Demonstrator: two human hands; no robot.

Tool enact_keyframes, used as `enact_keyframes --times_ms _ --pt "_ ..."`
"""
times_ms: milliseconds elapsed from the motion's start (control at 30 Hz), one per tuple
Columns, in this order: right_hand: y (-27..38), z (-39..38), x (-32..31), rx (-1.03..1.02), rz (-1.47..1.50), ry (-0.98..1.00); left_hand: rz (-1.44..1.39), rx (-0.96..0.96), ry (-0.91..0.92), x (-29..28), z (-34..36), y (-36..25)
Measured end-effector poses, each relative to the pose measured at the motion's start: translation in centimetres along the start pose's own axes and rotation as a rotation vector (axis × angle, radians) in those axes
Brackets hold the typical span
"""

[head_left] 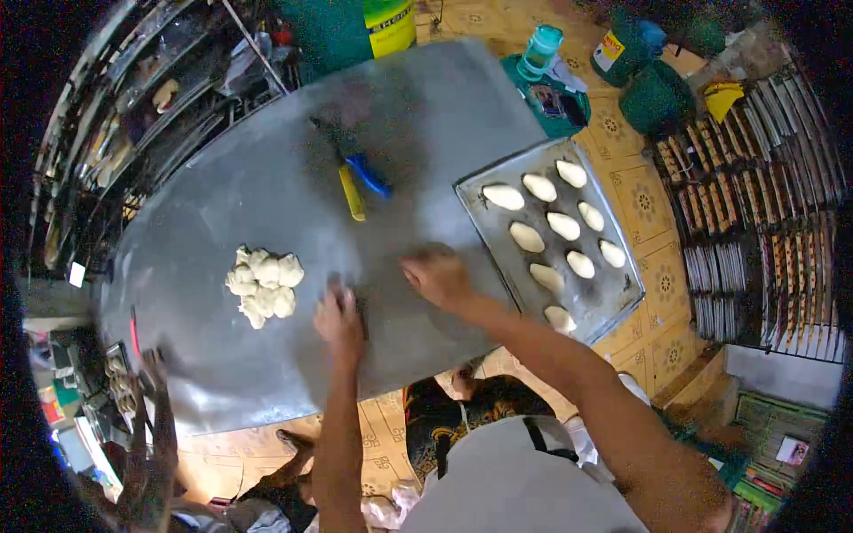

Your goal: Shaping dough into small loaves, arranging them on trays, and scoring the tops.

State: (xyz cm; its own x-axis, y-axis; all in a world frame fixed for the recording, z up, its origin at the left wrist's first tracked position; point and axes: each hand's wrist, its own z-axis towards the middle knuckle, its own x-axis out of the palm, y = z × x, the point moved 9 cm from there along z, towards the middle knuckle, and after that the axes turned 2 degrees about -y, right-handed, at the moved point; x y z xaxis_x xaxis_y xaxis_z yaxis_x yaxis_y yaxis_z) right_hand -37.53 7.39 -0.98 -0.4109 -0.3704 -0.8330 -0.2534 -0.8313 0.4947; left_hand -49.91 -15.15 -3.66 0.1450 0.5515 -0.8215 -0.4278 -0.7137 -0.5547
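My left hand [339, 318] is low over the grey metal tabletop [222, 191], its fingers curled together, just right of a cluster of pale dough lumps [265, 282]. Further right, my right hand [440, 278] is closed in a loose fist near the left edge of a baking tray [629, 300]. What either hand holds, if anything, is hidden. Several oval dough pieces [563, 226] lie spaced apart on the tray. Beyond my hands lie a blue-handled tool [368, 175] with a dark blade and a yellow strip-like tool [352, 193].
Another person's hands [153, 377] rest at the table's left edge near a thin red stick [134, 332]. A teal jug [540, 51] and a phone [546, 100] sit on a green stool at the far right. Stacked trays [755, 213] stand beyond the tiled floor; dark racks [133, 107] line the left.
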Motion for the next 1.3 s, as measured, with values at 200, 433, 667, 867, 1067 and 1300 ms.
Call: enact_keyframes --times_ms 200,433,667,867,1067,1300 --pt "1.1 0.9 -5.5 -0.188 -0.209 -0.289 0.166 0.225 -0.187 -2.2 2.0 -6.6" --pt "2.1 1.8 1.1 0.025 -0.019 0.264 0.204 -0.039 0.002 0.2 2.8 -0.9" --pt "-0.2 2.2 -3.1 -0.107 -0.103 -0.199 0.214 0.344 -0.072 0.8 4.2 -6.1" --pt "1.0 5.9 -1.4 -0.124 -0.107 -0.244 0.049 0.288 -0.126 2.0 9.2 -4.5" --pt "0.0 0.4 -0.6 0.013 -0.198 -0.037 0.225 0.368 -0.019 3.5 4.8 -4.7" --pt "-0.6 7.4 -1.0 -0.009 -0.159 -0.356 0.067 0.461 -0.143 4.3 10.6 -5.9"
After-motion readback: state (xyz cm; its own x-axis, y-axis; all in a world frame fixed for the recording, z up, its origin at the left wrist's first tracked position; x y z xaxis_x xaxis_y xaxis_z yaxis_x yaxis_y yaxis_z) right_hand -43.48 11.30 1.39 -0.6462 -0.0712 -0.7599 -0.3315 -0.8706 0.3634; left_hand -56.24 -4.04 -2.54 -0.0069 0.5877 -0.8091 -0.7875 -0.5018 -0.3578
